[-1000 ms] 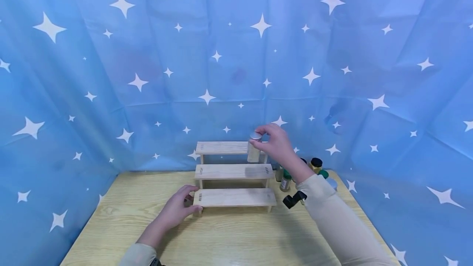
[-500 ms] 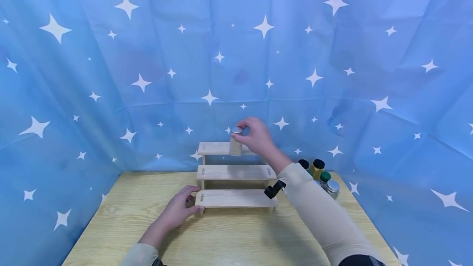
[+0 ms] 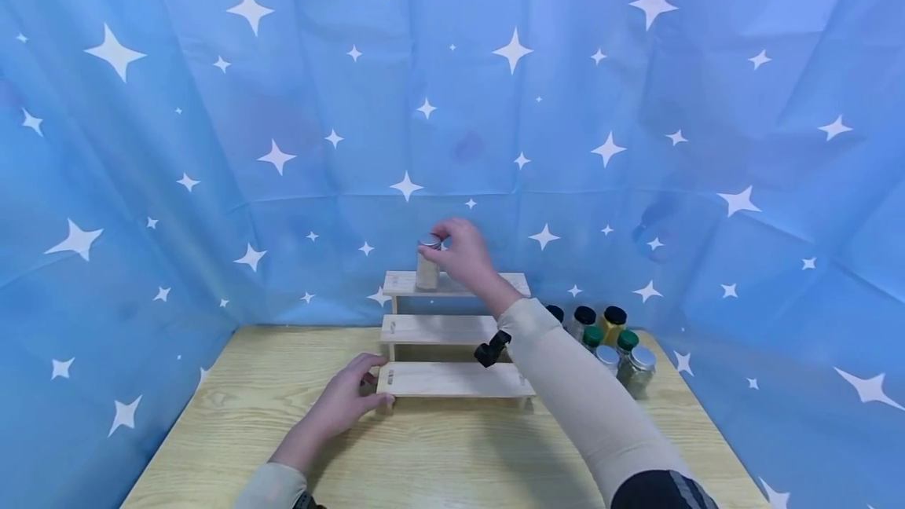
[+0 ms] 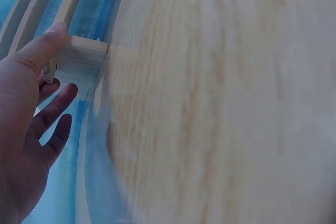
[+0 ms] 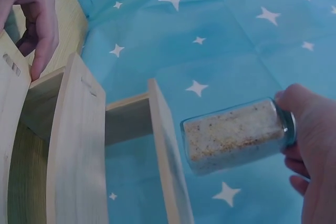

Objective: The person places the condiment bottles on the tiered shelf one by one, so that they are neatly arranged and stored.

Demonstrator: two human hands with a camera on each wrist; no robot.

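Note:
A three-tier wooden shelf rack point(image 3: 456, 379) stands on the table. My left hand point(image 3: 344, 397) grips the left end of its lowest tier; in the left wrist view the thumb point(image 4: 50, 38) lies on the board's edge while other fingers hang free beneath. Up at the top tier, my right hand point(image 3: 463, 254) pinches a glass spice jar point(image 3: 427, 269) by its silver lid. Pale, speckled grains fill the jar point(image 5: 236, 130), which appears upright in the head view, near the tier's left half. The right wrist view shows its base a little apart from the top board point(image 5: 165, 156).
Several more spice jars with black, green and silver lids point(image 3: 642, 358) crowd the table point(image 3: 283, 368) right of the rack, partly behind the right sleeve point(image 3: 573, 383). A blue star-patterned curtain point(image 3: 318, 100) hangs close behind the rack and along both sides.
My right hand has carried the jar leftward along the top tier, from its right end to its left half. The left hand keeps its hold on the lowest tier.

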